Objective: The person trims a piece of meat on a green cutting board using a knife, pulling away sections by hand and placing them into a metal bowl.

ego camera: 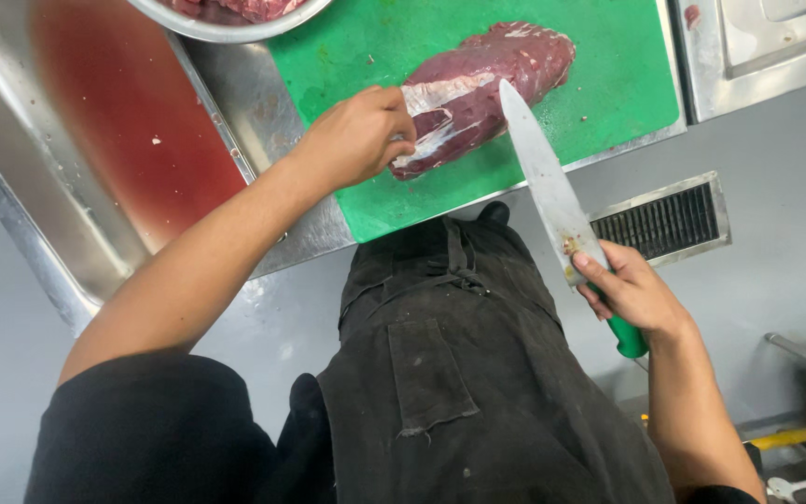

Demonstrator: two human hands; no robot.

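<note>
Head view: the slab of raw meat [487, 89] lies on the green cutting board [627, 84] at upper centre. The left hand [356, 135] pinches a pale flap at its near end; it looks soft, slick and heavy. The right hand [632, 294] is wrapped round the knife [552, 187], whose tip touches the meat.

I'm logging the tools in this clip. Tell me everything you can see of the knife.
The knife is a long chef's knife with a broad, pale steel blade tapering to a point and a green handle. The right hand grips the handle, thumb pressed on the blade's base, where small scraps stick. The blade angles up and left; its tip lies against the dark red cut of meat on the green cutting board.
</note>
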